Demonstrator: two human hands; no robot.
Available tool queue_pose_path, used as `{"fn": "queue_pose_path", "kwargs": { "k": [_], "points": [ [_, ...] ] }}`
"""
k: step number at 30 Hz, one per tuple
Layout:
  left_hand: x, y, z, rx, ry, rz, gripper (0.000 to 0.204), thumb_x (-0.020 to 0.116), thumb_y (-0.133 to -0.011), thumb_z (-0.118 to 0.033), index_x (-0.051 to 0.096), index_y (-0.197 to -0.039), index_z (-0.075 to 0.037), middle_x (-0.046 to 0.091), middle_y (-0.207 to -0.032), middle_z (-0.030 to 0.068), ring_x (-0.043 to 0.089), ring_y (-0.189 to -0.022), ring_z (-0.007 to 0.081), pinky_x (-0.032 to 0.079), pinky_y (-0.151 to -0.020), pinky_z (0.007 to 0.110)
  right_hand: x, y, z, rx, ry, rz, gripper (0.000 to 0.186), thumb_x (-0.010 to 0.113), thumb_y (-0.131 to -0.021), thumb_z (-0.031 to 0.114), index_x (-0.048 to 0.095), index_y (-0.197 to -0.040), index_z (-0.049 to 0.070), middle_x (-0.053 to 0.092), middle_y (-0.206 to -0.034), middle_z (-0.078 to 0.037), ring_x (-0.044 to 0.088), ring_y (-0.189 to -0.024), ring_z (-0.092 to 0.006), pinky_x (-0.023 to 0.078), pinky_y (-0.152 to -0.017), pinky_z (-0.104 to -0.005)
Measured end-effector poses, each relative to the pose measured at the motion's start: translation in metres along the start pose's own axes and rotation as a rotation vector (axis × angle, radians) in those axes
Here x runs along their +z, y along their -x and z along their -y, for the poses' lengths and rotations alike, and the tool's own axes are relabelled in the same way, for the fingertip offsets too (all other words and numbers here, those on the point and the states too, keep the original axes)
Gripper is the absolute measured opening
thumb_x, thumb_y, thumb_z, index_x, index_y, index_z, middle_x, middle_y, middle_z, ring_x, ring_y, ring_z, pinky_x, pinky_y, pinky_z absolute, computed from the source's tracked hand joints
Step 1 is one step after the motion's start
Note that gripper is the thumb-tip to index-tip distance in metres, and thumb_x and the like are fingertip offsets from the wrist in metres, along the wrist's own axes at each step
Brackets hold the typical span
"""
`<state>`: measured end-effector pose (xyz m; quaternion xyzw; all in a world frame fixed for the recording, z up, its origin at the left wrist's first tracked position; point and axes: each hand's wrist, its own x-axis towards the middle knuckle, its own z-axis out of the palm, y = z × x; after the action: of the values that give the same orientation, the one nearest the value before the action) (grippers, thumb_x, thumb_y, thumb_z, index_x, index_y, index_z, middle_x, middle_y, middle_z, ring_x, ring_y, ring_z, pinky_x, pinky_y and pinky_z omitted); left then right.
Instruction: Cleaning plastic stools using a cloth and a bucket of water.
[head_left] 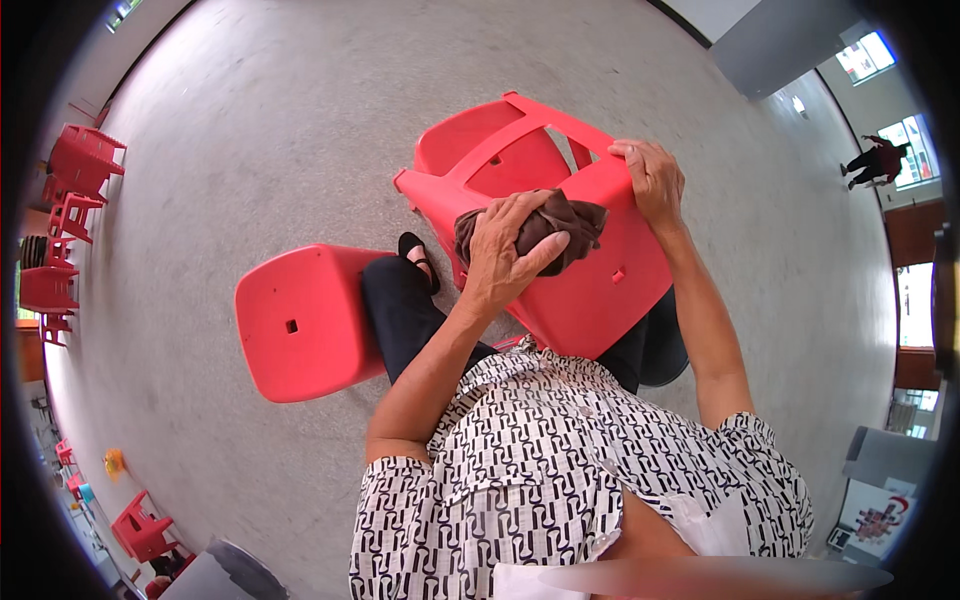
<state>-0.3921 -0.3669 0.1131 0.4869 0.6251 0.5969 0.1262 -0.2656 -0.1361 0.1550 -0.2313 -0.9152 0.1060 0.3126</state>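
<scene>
A red plastic stool lies tilted across my lap, a broad flat face with a small hole turned up toward me. My left hand is closed on a crumpled brown cloth and presses it against the stool. Farther right, my right hand grips the stool's far right edge, fingers bent over the rim. Another red seat surface with a hole shows beyond the stool's frame; whether it is a separate stool I cannot tell. Beside my left leg stands a red stool with a square hole in its seat.
Grey concrete floor spreads around me. Stacked red stools line the far left, with another red stool at the lower left. A person is far off at the right, near bright windows. A grey panel stands at the upper right.
</scene>
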Motion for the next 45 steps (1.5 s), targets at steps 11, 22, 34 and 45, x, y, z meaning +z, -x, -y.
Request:
{"fn": "queue_pose_path", "kwargs": {
  "k": [11,22,34,45],
  "points": [
    [-0.012,0.004,0.135,-0.351,0.053,-0.237,0.035,0.070,-0.086,-0.029,0.069,-0.113,-0.006,0.062,-0.114,0.0177,0.056,-0.113,0.0333,0.043,-0.098,0.041,-0.010,0.005,0.023,-0.037,0.052,-0.053,0.036,0.043,-0.095,0.023,0.074,-0.088,0.005,0.074,-0.095,-0.011,0.066,-0.090,-0.0318,0.049,-0.081,-0.0406],
    [-0.006,-0.009,0.316,-0.438,-0.233,-0.221,0.047,0.065,-0.088,-0.043,0.063,-0.115,-0.004,0.066,-0.110,0.0273,0.062,-0.105,0.0446,0.049,-0.089,0.052,-0.004,0.015,0.030,-0.155,0.120,-0.096,0.032,0.045,-0.094,0.016,0.074,-0.083,0.007,0.074,-0.091,-0.009,0.066,-0.081,-0.0277,0.048,-0.075,-0.0375],
    [-0.022,0.012,0.245,-0.360,-0.324,-0.087,0.038,0.064,-0.088,-0.038,0.062,-0.116,-0.013,0.067,-0.103,0.0209,0.064,-0.099,0.0424,0.052,-0.083,0.051,-0.011,0.021,0.027,-0.174,0.046,-0.179,0.032,0.044,-0.094,0.013,0.073,-0.081,0.006,0.073,-0.086,-0.009,0.067,-0.078,-0.0274,0.048,-0.074,-0.0368],
    [-0.031,-0.001,0.289,-0.513,-0.378,-0.017,0.035,0.062,-0.090,-0.037,0.066,-0.115,-0.014,0.070,-0.105,0.0195,0.066,-0.103,0.0390,0.052,-0.086,0.050,-0.012,0.030,0.033,-0.195,0.039,-0.200,0.029,0.046,-0.092,0.010,0.073,-0.081,0.006,0.073,-0.086,-0.007,0.065,-0.075,-0.0247,0.047,-0.072,-0.0348]
  ]
}}
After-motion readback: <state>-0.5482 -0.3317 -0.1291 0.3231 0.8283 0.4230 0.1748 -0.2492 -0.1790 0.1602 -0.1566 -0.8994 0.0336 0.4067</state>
